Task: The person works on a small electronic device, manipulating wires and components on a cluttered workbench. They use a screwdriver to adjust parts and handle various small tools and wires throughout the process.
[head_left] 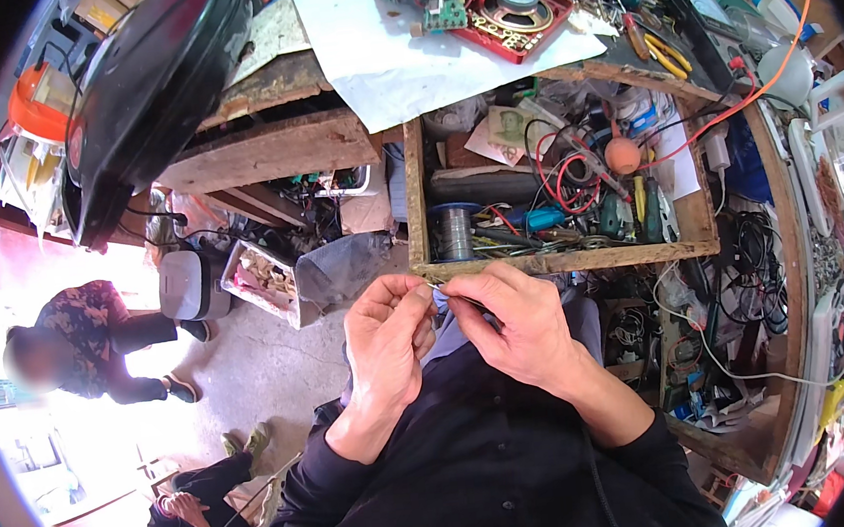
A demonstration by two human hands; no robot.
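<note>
My left hand (pixel 388 339) is closed, thumb and forefinger pinched together just in front of an open wooden drawer (pixel 562 261). Whatever it pinches is too small to name. Close beside it, my right hand (pixel 515 321) is closed too, its fingertips meeting the left ones. A bit of something thin and dark shows under its fingers, mostly hidden. Inside the drawer are a solder spool (pixel 454 233), screwdrivers (pixel 646 209), red and black leads (pixel 570 172), and a round orange-pink thing (pixel 622 155).
On the bench, a white sheet (pixel 350 69) bears a red-framed speaker (pixel 518 16) and a green circuit board (pixel 445 10). Yellow-handled pliers (pixel 668 56) lie to the right. A large black casing (pixel 151 96) leans at left. Two people (pixel 82 338) sit beyond a white box (pixel 263 282).
</note>
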